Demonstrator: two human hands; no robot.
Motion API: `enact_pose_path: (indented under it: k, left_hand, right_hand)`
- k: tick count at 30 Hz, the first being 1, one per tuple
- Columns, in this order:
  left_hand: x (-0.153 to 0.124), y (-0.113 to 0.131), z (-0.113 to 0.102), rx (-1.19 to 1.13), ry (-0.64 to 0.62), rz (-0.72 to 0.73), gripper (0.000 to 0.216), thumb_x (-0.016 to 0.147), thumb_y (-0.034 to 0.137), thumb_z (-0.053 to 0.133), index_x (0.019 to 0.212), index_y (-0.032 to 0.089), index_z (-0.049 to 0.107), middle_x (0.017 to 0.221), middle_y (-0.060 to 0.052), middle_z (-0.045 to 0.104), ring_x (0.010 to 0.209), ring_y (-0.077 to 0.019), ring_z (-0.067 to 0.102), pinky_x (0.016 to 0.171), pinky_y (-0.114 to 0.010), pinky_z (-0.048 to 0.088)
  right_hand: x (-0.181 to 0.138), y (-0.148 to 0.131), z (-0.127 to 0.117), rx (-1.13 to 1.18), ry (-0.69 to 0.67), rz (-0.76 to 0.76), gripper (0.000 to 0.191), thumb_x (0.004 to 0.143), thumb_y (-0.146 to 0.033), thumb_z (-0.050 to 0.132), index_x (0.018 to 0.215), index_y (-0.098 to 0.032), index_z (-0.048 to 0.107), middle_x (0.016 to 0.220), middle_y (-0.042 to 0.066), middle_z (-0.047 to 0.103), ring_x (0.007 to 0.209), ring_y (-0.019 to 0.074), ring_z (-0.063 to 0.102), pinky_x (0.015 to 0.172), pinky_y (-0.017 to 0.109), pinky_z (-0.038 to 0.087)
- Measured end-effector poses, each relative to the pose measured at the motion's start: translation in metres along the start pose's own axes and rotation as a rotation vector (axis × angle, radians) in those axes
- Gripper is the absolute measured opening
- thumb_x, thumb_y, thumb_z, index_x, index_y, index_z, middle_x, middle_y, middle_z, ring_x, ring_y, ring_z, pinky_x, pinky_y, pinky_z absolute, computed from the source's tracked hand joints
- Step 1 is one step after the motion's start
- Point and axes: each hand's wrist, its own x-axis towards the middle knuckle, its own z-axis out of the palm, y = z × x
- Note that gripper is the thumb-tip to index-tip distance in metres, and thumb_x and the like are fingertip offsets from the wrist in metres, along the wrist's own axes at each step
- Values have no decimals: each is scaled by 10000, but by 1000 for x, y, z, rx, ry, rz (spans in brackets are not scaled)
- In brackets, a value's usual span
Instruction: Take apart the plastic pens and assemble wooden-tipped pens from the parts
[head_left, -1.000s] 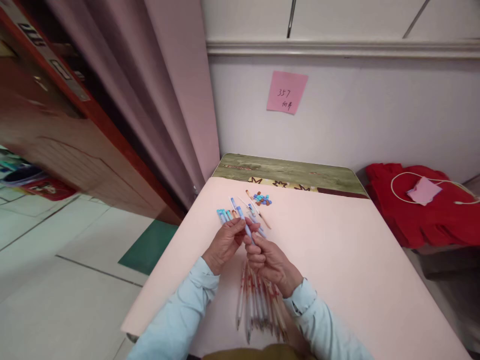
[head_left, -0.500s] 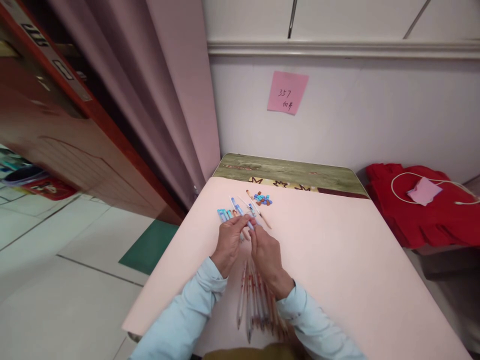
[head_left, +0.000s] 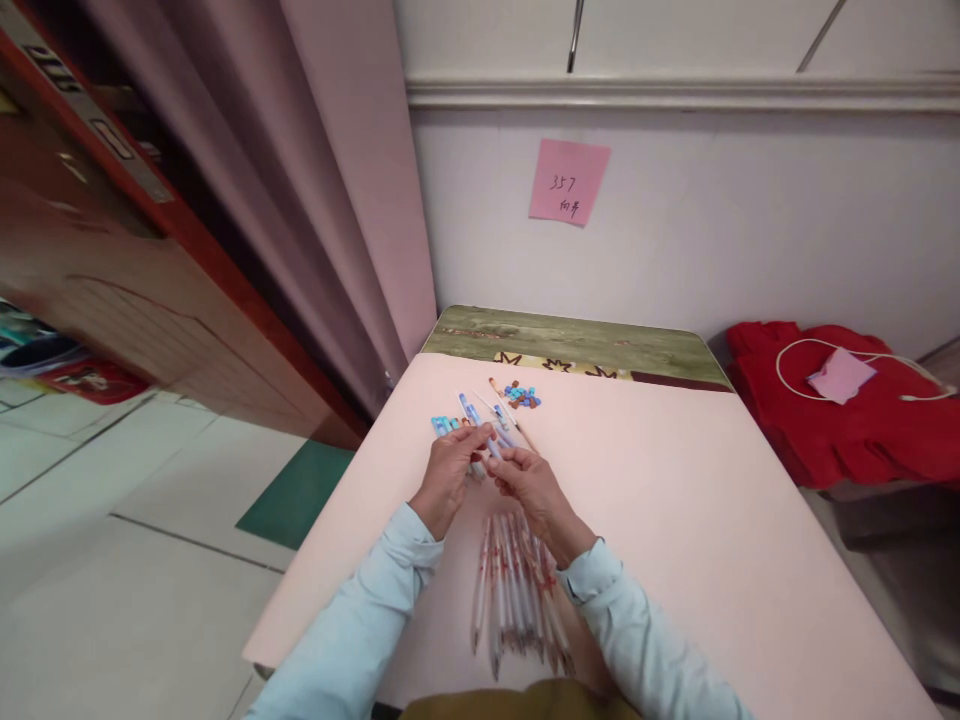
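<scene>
Over the table, my left hand [head_left: 448, 468] pinches a slim pale-blue pen [head_left: 493, 447] between thumb and fingers. My right hand [head_left: 537, 492] closes its fingertips round the pen's lower end. Just beyond the hands lie blue pen barrels [head_left: 469, 410] and light thin sticks [head_left: 517, 428]. By my left fingers several turquoise-topped pens [head_left: 444, 426] lie side by side, partly hidden. Nearer my body, a fanned bundle of clear thin pen refills [head_left: 517, 590] with reddish marks rests on the table. A small heap of blue, turquoise and brown pieces [head_left: 522, 395] sits farther back.
A pale cover [head_left: 675, 540] lies over the table, leaving its green wood-patterned back edge [head_left: 570, 340] bare. The wall with a pink note [head_left: 570, 183] stands behind. On the right are a red cloth [head_left: 787, 430] and white cable; a curtain [head_left: 352, 180] and door stand left.
My right hand has turned, its fingers now spread more to the side, and the back of the hand shows less. The pen stays between both hands. The view has shifted slightly.
</scene>
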Motion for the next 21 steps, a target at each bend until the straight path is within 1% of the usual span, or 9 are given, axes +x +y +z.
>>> enact_pose_path:
  k: [2, 4, 6, 8, 10, 13, 15, 18, 21]
  left_hand:
    - [3, 0, 1, 9, 33, 26, 304, 639, 399, 807, 697, 120, 700, 616, -11, 615, 519, -87, 522, 511, -219, 388]
    - [5, 0, 2, -6, 15, 14, 319, 635, 415, 804, 699, 122, 696, 607, -11, 611, 506, -91, 515, 513, -229, 391]
    - [9, 0, 4, -17, -19, -9, 339, 634, 437, 800, 706, 122, 693, 586, -16, 608, 478, -97, 502, 511, -246, 397]
    - [13, 0, 5, -22, -25, -20, 357, 628, 452, 800, 699, 121, 687, 579, -21, 612, 465, -98, 499, 514, -254, 406]
    - [18, 0, 7, -33, 13, -15, 363, 608, 449, 813, 685, 120, 680, 603, -31, 630, 492, -101, 523, 523, -246, 415]
    - [24, 1, 10, -71, 67, -18, 369, 570, 436, 837, 666, 120, 671, 625, -41, 648, 540, -113, 563, 532, -233, 428]
    - [28, 1, 11, -81, 59, -27, 376, 564, 438, 841, 660, 121, 665, 608, -41, 644, 534, -119, 573, 525, -233, 433]
    - [32, 0, 11, -76, 15, -42, 389, 573, 452, 836, 658, 121, 650, 575, -34, 633, 474, -109, 554, 491, -231, 422]
    - [39, -4, 10, -58, -1, -47, 395, 574, 451, 837, 658, 114, 650, 564, -38, 636, 434, -100, 534, 465, -232, 421]
  right_hand:
    - [1, 1, 3, -36, 32, -16, 456, 570, -491, 862, 783, -174, 613, 592, -50, 576, 504, 74, 475, 492, 198, 365]
    - [3, 0, 4, 0, -1, 70, 480, 675, -624, 739, 789, -175, 614, 552, -51, 538, 446, 69, 428, 437, 199, 307]
    - [6, -2, 5, 43, -34, 153, 529, 757, -692, 606, 762, -164, 623, 515, -49, 494, 400, 57, 358, 399, 202, 232]
    - [10, -3, 5, 47, -21, 133, 509, 753, -666, 626, 713, -159, 613, 513, -46, 484, 406, 51, 341, 400, 201, 216]
    - [12, -4, 6, 20, 19, 44, 466, 688, -610, 725, 681, -166, 583, 529, -44, 503, 442, 54, 371, 425, 195, 255]
    - [15, -5, 9, -24, 83, -60, 476, 575, -546, 829, 715, -187, 550, 523, -68, 501, 469, 65, 392, 451, 194, 302]
    - [17, -7, 10, -22, 74, -25, 486, 615, -595, 784, 752, -193, 549, 512, -77, 480, 448, 65, 368, 430, 196, 282]
    - [23, -9, 9, -8, 30, 86, 492, 747, -674, 621, 756, -185, 574, 483, -78, 421, 393, 55, 292, 389, 202, 201]
    - [28, -6, 5, -84, 55, 45, 456, 768, -633, 612, 710, -182, 589, 493, -56, 456, 392, 62, 332, 389, 208, 231]
